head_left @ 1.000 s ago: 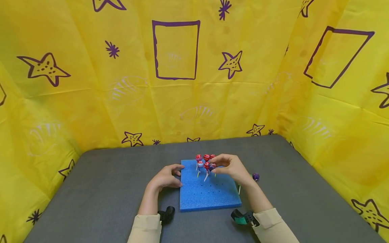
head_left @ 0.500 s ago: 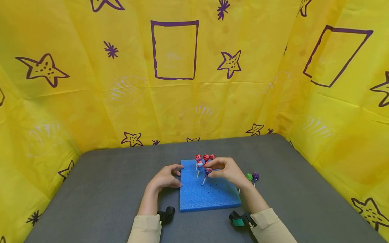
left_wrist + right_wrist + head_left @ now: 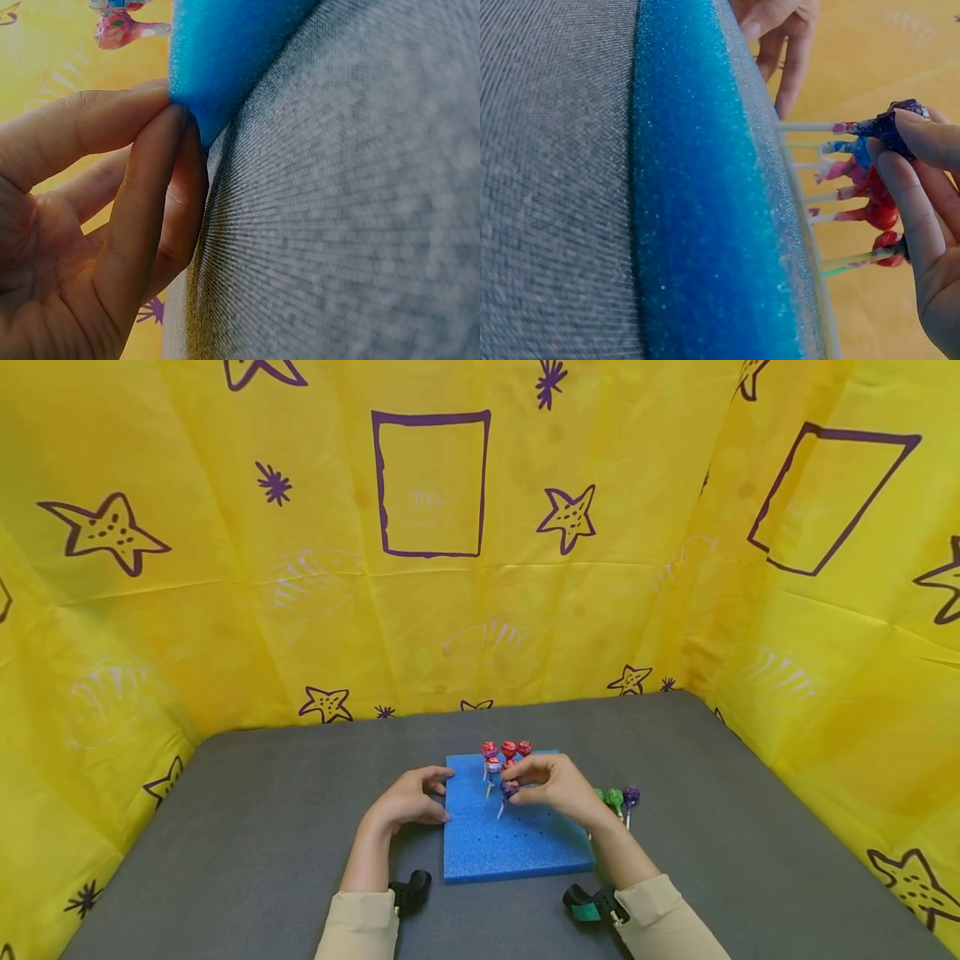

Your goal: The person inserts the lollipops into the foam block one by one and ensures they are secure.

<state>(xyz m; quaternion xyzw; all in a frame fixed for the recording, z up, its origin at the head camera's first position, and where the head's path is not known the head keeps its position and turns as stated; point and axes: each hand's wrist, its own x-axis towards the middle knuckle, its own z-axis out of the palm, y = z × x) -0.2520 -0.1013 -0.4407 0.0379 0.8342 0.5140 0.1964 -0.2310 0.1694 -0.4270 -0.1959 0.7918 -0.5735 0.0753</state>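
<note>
In the head view a blue foam board [image 3: 517,860] lies flat, with small holes in its top. My left hand [image 3: 405,797] rests at its left edge, thumb and fingers spread along the side; the left wrist view has its fingertips [image 3: 176,112] against the foam. Over the board, my right hand [image 3: 558,787] pinches a dark purple lollipop [image 3: 900,129] by its wrapped head. Its stick points down and meets the board's surface in the right wrist view; how deep it sits I cannot tell. Behind it stand several lollipops [image 3: 489,749], mostly red, upright in the foam.
To the right of the board, partly behind my right forearm, are green lollipops [image 3: 615,797] and a purple lollipop [image 3: 632,795]. The grey table [image 3: 285,827] is enclosed by yellow patterned cloth [image 3: 435,635] at the back and sides.
My right hand has moved left and slightly toward me with the purple lollipop, lowering its stick to the board. More green lollipops show past the forearm. The left hand has stayed put.
</note>
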